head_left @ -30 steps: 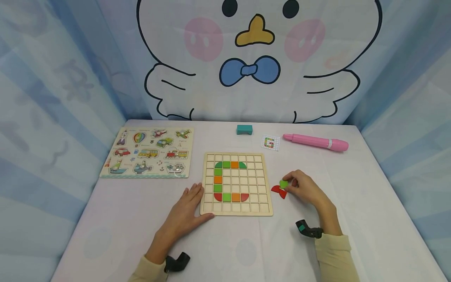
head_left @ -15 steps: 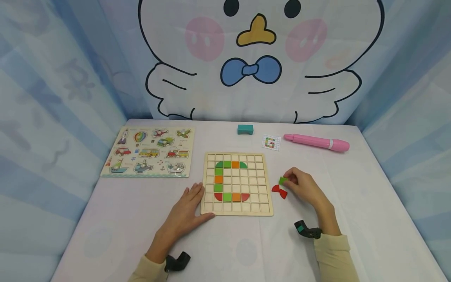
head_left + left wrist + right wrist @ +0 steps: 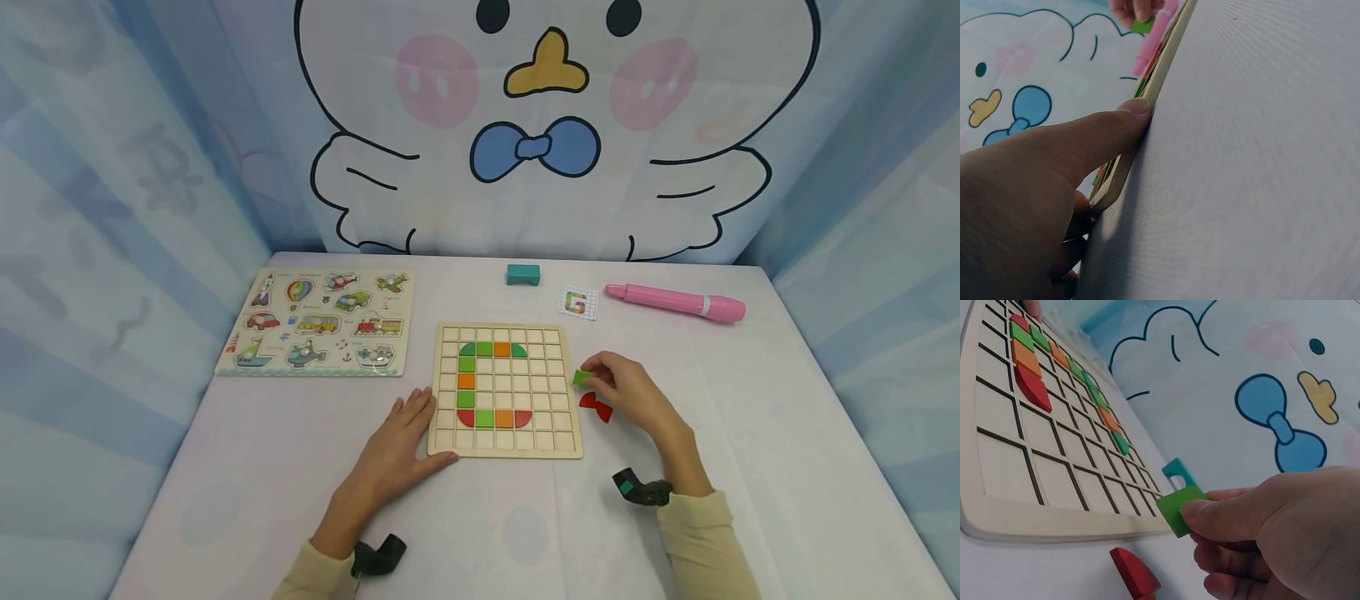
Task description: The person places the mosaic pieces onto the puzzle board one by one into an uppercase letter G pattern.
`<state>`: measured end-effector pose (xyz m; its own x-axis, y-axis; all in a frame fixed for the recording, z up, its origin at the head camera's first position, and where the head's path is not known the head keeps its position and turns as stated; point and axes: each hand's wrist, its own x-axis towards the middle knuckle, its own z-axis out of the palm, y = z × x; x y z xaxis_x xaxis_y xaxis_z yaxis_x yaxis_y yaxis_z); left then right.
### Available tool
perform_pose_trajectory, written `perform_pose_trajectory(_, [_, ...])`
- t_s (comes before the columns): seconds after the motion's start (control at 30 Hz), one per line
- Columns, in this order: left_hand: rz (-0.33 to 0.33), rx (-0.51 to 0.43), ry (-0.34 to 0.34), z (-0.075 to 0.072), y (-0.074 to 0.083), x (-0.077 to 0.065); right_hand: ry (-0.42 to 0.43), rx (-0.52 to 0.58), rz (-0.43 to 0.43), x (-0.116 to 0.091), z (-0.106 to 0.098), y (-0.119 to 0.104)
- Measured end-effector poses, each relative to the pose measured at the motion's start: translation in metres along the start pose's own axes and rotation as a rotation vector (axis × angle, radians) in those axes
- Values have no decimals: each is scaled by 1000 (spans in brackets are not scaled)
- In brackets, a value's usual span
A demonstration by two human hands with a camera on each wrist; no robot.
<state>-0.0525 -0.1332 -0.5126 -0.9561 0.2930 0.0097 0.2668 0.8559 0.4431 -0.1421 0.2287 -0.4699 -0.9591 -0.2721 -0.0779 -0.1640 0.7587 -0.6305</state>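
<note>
A wooden grid board lies flat, with green, orange and red tiles set in its cells in a C shape. My left hand rests at its near left corner, thumb along the front edge and straight fingers along the left side; the left wrist view shows the thumb touching the rim. Just off the right edge, my right hand pinches a green square tile between thumb and fingers, held tilted. Below that hand are two red quarter-round tiles on the tablecloth.
A small pattern card lies behind the board, beside a pink pen-shaped stick. The teal block stands at the back. On the left is a picture puzzle board with vehicles. A printed curtain hangs behind.
My right hand has shifted left toward the board with the green tile, which has turned from flat-facing to tilted. The left hand stays in place.
</note>
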Motion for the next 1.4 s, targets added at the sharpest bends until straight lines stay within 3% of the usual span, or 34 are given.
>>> perform_pose_trajectory(0.43, [-9,-10,-14,0,3,1,-23,-9,-135,5,20,-22])
perform_pose_trajectory(0.87, [-13,-10,-15,1,1,1,-99,-6,-176,6,40,-36])
perform_pose_trajectory(1.4, [-2,-9,0,1,1,1,-76,-3,-251,6,53,-40])
